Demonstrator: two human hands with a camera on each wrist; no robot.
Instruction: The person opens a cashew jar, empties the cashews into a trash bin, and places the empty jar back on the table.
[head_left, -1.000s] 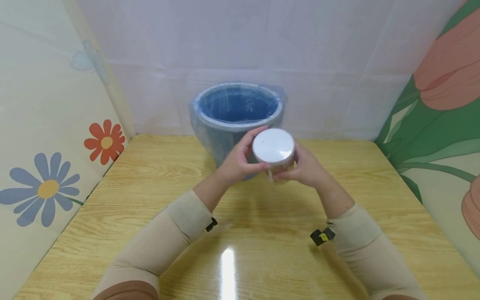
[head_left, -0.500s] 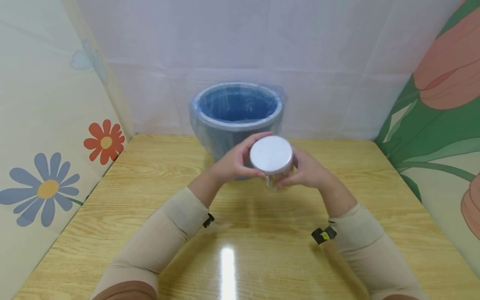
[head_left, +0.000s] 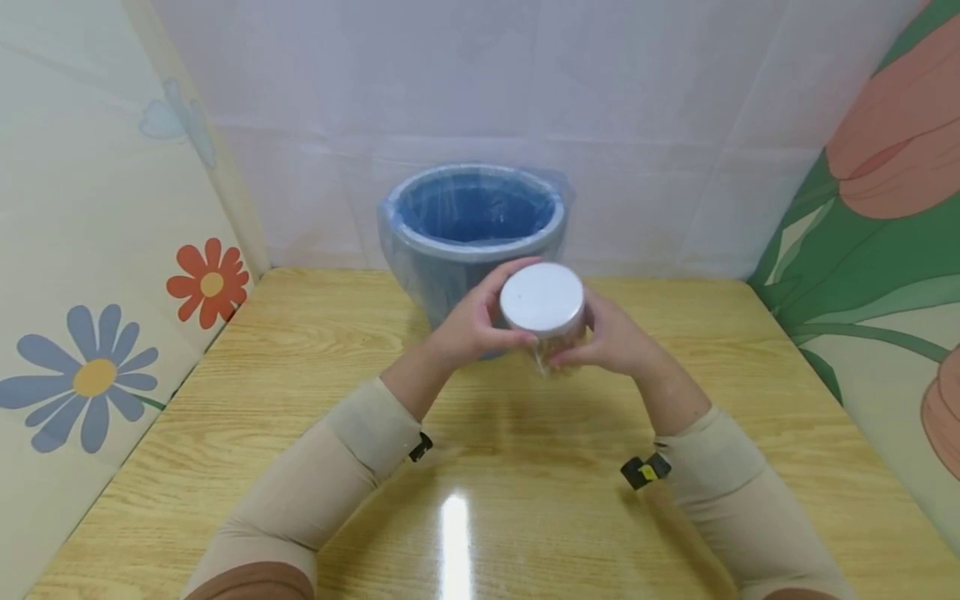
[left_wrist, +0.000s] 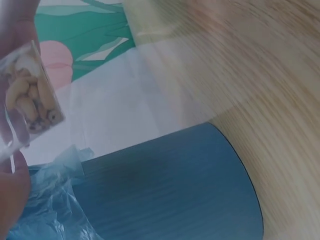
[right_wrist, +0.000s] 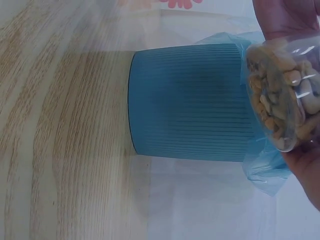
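A clear plastic jar (right_wrist: 272, 100) of cashews and other nuts, topped by a white lid (head_left: 542, 297), is held above the table between both hands. My left hand (head_left: 472, 325) grips its left side, thumb toward me. The right hand (head_left: 618, 333) grips the jar from the right, lower down on the clear wall. In the left wrist view, nuts (left_wrist: 30, 95) show through the wall; the right wrist view shows the jar's bottom. Just behind the hands stands a blue bin (head_left: 450, 279) lined with a thin blue plastic bag (head_left: 395, 218).
The wood-grain table (head_left: 337, 333) ends at a white sheet (head_left: 637, 167) behind the bin. Flower-patterned panels flank it, one on the left (head_left: 67, 208) and one on the right (head_left: 862, 250). A light reflection lies on the front of the tabletop.
Both hands dip with the jar toward me, then lift it partway back, leaving it slightly left of where it was. Their grip stays on it. The bin has not moved.
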